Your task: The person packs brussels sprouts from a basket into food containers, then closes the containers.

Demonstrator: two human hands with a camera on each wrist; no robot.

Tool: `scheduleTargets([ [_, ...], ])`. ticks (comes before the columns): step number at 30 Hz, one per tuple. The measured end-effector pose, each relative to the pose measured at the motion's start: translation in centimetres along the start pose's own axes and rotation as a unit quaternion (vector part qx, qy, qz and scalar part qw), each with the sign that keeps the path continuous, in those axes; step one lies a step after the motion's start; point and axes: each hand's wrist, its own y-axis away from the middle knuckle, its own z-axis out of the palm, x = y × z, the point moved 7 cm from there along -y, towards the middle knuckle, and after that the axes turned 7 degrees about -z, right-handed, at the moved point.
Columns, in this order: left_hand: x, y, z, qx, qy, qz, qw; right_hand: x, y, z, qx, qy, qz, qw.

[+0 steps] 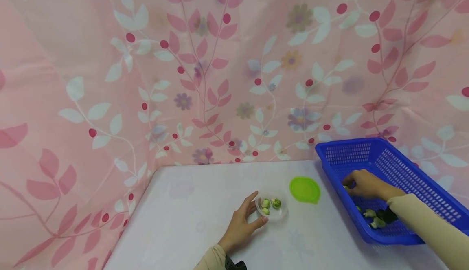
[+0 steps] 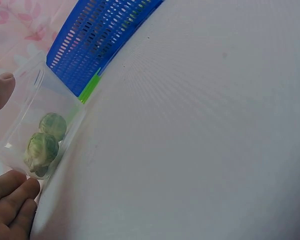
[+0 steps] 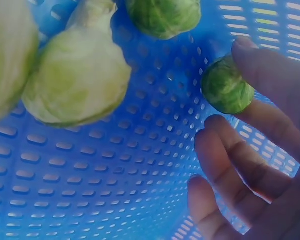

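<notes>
My left hand [image 1: 239, 223] holds a clear round plastic container [image 1: 281, 213] from its left side, thumb at the near rim and fingers at the far side. Inside it lie three small green Brussels sprouts [image 1: 276, 203]; two of the sprouts [image 2: 42, 149] show through the wall in the left wrist view. Over in the blue basket [image 1: 360, 165], my right hand [image 1: 366, 183] pinches a Brussels sprout [image 3: 225, 86] between thumb and index finger, its other fingers loosely bent. More sprouts [image 3: 77, 75] lie on the basket floor close by.
A bright green lid [image 1: 305, 189] lies flat on the white table [image 1: 176, 217], between the container and the basket. The basket has perforated walls and stands at the table's right. Behind the table hangs a pink flowered curtain [image 1: 220, 78].
</notes>
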Motion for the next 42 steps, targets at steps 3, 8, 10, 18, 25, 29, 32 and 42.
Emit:
scheduleTargets([
  [3, -0.1, 0.1, 0.0, -0.001, 0.003, -0.002, 1.0000, -0.2, 0.0, 0.0, 0.003, -0.002, -0.015, 0.9999],
  [8, -0.1, 0.1, 0.0, 0.000, 0.005, -0.002, 1.0000, -0.8, -0.1, -0.1, 0.009, -0.010, -0.051, 0.9986],
  [10, 0.0, 0.1, 0.0, -0.001, 0.006, -0.001, 1.0000, -0.9, 0.0, -0.1, 0.010, -0.010, -0.053, 0.9985],
  [18, 0.0, 0.1, 0.0, 0.001, 0.002, 0.002, 1.0000, -0.7, 0.0, -0.2, 0.010, -0.004, -0.021, 0.9997],
  [25, -0.2, 0.0, 0.0, 0.000, 0.004, 0.006, 1.0000, -0.1, 0.0, 0.0, 0.016, -0.015, 0.001, 0.9998],
  [29, -0.2, 0.0, 0.0, 0.000, 0.005, 0.010, 0.9999, 0.5, 0.2, 0.2, 0.014, -0.027, 0.017, 0.9994],
  [32, -0.2, 0.0, 0.1, -0.002, 0.006, 0.008, 0.9999, 0.6, 0.4, 0.1, 0.011, -0.032, 0.027, 0.9990],
  [42, -0.2, 0.0, 0.0, -0.002, 0.005, 0.002, 1.0000, -0.1, 0.5, -0.5, -0.002, -0.021, 0.024, 0.9995],
])
